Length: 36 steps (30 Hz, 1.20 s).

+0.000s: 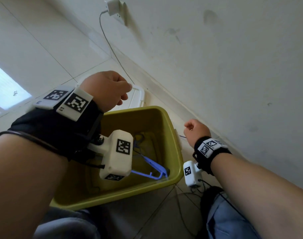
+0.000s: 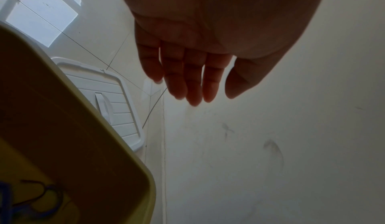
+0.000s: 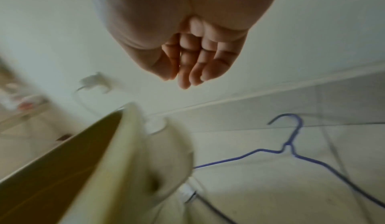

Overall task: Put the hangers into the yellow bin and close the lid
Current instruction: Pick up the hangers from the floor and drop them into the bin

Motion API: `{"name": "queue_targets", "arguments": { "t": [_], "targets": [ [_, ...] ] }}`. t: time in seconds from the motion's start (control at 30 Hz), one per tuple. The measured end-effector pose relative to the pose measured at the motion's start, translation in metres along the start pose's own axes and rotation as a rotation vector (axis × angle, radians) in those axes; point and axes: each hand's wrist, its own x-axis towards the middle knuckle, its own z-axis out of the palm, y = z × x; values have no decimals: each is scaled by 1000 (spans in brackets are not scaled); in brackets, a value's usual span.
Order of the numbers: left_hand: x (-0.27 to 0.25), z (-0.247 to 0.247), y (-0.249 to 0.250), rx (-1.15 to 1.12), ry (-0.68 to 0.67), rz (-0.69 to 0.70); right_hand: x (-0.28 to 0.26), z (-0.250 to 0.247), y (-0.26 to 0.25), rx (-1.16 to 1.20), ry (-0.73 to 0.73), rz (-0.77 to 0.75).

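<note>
The yellow bin [image 1: 173, 138] [image 2: 83, 145] [image 3: 129, 145] stands without its lid on the tiled floor. Blue hangers [image 1: 154, 167] [image 2: 6, 199] lie inside it. Its white lid [image 1: 137, 97] [image 2: 116, 99] lies flat on the floor just beyond the bin. My left hand [image 1: 124, 94] [image 2: 208, 94] hovers over the bin's far edge with relaxed fingers, holding nothing. To the right of the bin, my right hand [image 1: 192, 128] [image 3: 183, 77] hangs with loose fingers, also holding nothing. Below it a blue wire hanger [image 3: 289, 147] [image 1: 182, 136] lies on the floor near the wall.
A wall runs close along the right. High on it, a white plug [image 1: 112, 6] sits in a socket, and its cable [image 1: 109, 44] drops toward the lid. Dark cables [image 1: 181, 213] cross the floor by my knees [image 1: 224, 221].
</note>
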Motion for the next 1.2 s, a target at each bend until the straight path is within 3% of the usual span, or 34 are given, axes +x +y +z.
{"name": "queue_targets", "arguments": {
  "t": [0.07, 0.23, 0.43, 0.6, 0.8, 1.07, 1.2],
  "targets": [
    [4, 7, -1, 13, -17, -7, 13, -8, 27, 4, 27, 105],
    [15, 26, -2, 39, -64, -31, 34, -12, 96, -144, -125, 292],
    [33, 44, -6, 28, -102, -71, 46, 31, 138, -616, -515, 262],
    [41, 51, -16, 47, -121, -80, 52, 62, 141, -503, -649, 272],
    [46, 53, -22, 63, -124, -96, 54, 76, 148, -450, -660, 333],
    [43, 50, -15, 56, -119, -60, 48, 59, 144, -300, -492, 362],
    [35, 42, -10, 75, -105, -37, 41, 45, 128, -217, -393, 302]
  ]
}}
